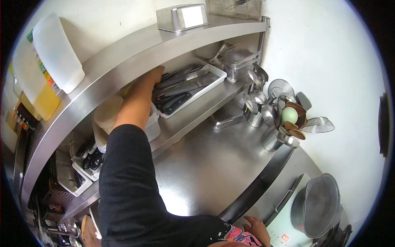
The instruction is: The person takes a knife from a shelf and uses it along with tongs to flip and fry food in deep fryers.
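Note:
My left arm, in a black sleeve, stretches up to the lower steel shelf. My left hand (159,75) is partly behind the upper shelf's edge, at the far left end of a white tray (214,87). Several black-handled knives (177,103) and other dark-handled tools lie in that tray. The fingers of this hand are hidden, so whether they hold anything does not show. Below my forearm stands a translucent plastic tub (154,127). Down by the printed shirt front, my right hand (256,230) hangs near the counter's dark front edge, fingers slightly apart and nothing seen in them.
The upper shelf (123,61) overhangs the lower one and carries a steel pan (182,18) and bottles. Perforated steel holders (271,139) with ladles and spatulas stand at the counter's right. A large grey pot (316,206) sits on a pale appliance. Scissors (94,158) lie lower left.

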Demonstrator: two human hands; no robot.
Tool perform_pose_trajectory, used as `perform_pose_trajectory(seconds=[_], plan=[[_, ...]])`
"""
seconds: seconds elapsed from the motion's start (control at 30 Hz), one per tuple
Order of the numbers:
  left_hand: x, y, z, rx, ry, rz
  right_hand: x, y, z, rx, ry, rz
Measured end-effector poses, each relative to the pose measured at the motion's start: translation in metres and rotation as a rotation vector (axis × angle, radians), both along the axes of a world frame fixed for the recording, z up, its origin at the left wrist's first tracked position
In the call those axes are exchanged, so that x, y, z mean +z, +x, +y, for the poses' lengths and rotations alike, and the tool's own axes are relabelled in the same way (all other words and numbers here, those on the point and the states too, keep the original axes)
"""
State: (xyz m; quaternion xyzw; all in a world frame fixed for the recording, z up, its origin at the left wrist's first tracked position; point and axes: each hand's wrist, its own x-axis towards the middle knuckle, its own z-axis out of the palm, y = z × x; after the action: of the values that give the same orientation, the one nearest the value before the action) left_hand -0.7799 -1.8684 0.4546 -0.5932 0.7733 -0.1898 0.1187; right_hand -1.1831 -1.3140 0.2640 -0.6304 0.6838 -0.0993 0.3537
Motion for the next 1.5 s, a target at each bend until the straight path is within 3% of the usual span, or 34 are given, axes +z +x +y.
perform_pose_trajectory(seconds=[0.07, 0.1, 0.17, 0.23, 0.33, 0.5, 0.83, 1.03, 1.13, 1.3, 1.37, 1.5], plan=[[0.016, -0.007, -0.007, 0.136, 0.145, 0.057, -0.001, 0.0, -0.002, 0.009, -0.003, 0.007], [0.047, -0.038, 0.006, 0.342, 0.367, 0.154, 0.001, 0.001, -0.003, 0.01, 0.002, 0.014], [0.06, -0.054, 0.017, 0.52, 0.596, 0.343, 0.007, 0.004, -0.005, 0.012, 0.014, 0.026], [0.048, -0.051, 0.026, 0.463, 0.607, 0.53, 0.0, 0.002, -0.006, 0.032, -0.007, 0.008], [0.036, -0.052, 0.016, 0.368, 0.655, 0.372, -0.006, 0.003, -0.007, 0.045, -0.033, -0.004], [0.066, -0.076, 0.05, 0.09, 0.328, 0.098, 0.004, 0.008, -0.008, 0.023, 0.025, -0.026], [0.057, -0.034, 0.028, 0.253, 0.461, 0.705, 0.005, 0.008, -0.004, 0.012, 0.033, 0.005], [0.042, -0.062, 0.05, -0.042, 0.494, 0.698, 0.003, 0.009, -0.006, 0.051, 0.01, 0.004], [0.057, -0.063, 0.055, 0.167, 0.685, 0.817, -0.001, 0.008, -0.005, 0.073, 0.0, 0.016], [0.032, -0.042, 0.014, 0.142, 0.804, -0.028, -0.006, 0.01, -0.001, 0.067, -0.025, 0.009], [0.026, -0.038, 0.009, 0.172, 0.812, -0.123, -0.001, 0.012, 0.0, 0.052, -0.021, -0.004], [0.045, -0.054, 0.047, 0.316, 0.779, 0.17, -0.008, 0.01, 0.002, 0.064, 0.005, 0.003]])
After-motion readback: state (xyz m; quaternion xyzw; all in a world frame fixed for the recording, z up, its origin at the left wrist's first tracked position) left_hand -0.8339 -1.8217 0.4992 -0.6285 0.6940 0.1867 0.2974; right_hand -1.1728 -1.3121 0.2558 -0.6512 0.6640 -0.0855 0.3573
